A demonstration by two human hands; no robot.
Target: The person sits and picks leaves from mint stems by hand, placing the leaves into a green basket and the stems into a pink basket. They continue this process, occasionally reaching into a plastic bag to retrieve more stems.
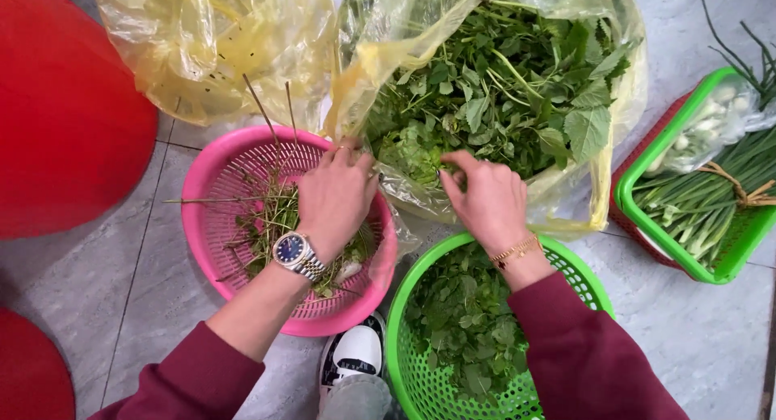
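My left hand [335, 195], with a wristwatch, reaches over the pink round basket [208, 173] to the edge of a yellow plastic bag [602, 173] full of leafy green herbs [501, 88]; its fingertips are hidden in the leaves. My right hand [483, 198], with a gold bracelet, pinches a sprig at the bag's mouth. The pink basket holds bare stems and scraps [271, 218]. Under my right wrist sits a green round basket [404, 339] with picked leaves [465, 315].
A second, crumpled yellow bag [210, 48] lies at the back left. A green rectangular basket [638, 177] at the right holds tied green onions [711, 194]. Red rounded objects [65, 121] stand at the left. My shoe [352, 355] rests on the grey tiled floor.
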